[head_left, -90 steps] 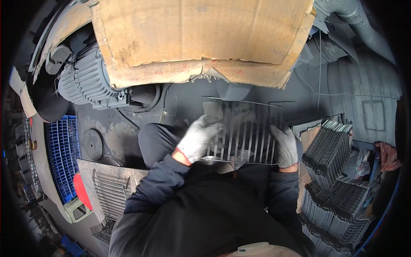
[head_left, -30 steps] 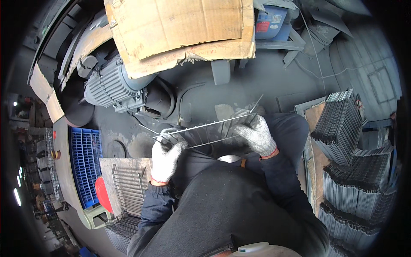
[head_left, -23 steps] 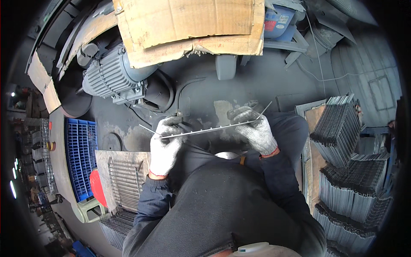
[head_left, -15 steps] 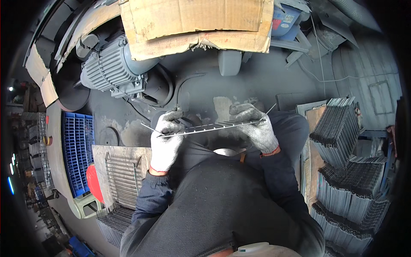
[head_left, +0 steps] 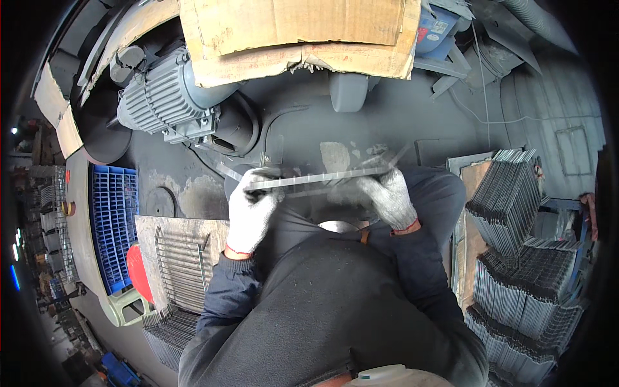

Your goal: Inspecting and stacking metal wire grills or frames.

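Note:
Between my two gloved hands a metal wire rack (head_left: pixel 322 178) is held up nearly edge-on, blurred by motion, its ends angled upward. My left hand (head_left: pixel 253 216), in a white glove with darkened fingertips, is closed on the left end of the rack. The right end sits in my right hand (head_left: pixel 394 205), also gloved; its fingertips are smeared, but they close round the rack. Beneath the rack are my dark-clad legs. At the right stand tall stacks of similar racks (head_left: pixel 506 200). Another rack (head_left: pixel 180 261) leans on a board at the left.
A grey electric motor (head_left: pixel 161 100) stands at the far left. Torn cardboard (head_left: pixel 296 29) covers something straight ahead. On the left are a blue plastic crate (head_left: pixel 116 226), a red disc (head_left: pixel 140 273) and a pale green stool (head_left: pixel 126 309). More racks (head_left: pixel 169 335) lie stacked at the lower left.
The rack has risen slightly and turned in my hands, now showing a broader, blurred edge. Both hands keep hold of its ends.

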The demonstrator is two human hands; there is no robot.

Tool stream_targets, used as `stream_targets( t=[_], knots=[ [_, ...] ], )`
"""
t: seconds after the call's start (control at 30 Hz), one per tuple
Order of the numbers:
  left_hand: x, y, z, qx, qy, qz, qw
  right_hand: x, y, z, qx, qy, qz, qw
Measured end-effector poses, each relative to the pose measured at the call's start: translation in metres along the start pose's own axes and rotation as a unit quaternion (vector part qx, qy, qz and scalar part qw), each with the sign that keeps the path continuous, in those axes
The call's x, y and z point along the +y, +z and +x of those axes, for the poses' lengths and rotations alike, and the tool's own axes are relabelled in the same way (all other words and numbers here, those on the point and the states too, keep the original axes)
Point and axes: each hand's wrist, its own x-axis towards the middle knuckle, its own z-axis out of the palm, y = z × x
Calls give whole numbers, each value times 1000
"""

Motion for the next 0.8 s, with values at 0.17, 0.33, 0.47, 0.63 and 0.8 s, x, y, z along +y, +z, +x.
stream_targets(
  t=[0.17, 0.33, 0.47, 0.63, 0.8],
  knots=[
    [-6, 31, 21, 17, -246, -198, 949, 9, -13, 17, 96, 6, -14, 995],
    [-33, 75, 50, 4, -254, -174, 951, -1, -34, 27, 173, 19, 14, 985],
    [-29, 104, 78, -30, -291, -213, 932, -14, -60, 29, 225, -2, -4, 974],
    [-29, 113, 96, -25, -267, -204, 942, -12, -73, 48, 232, -1, 6, 973],
    [-49, 63, 81, 29, -335, -186, 923, 4, -16, 80, 215, -40, 18, 976]
  ],
)
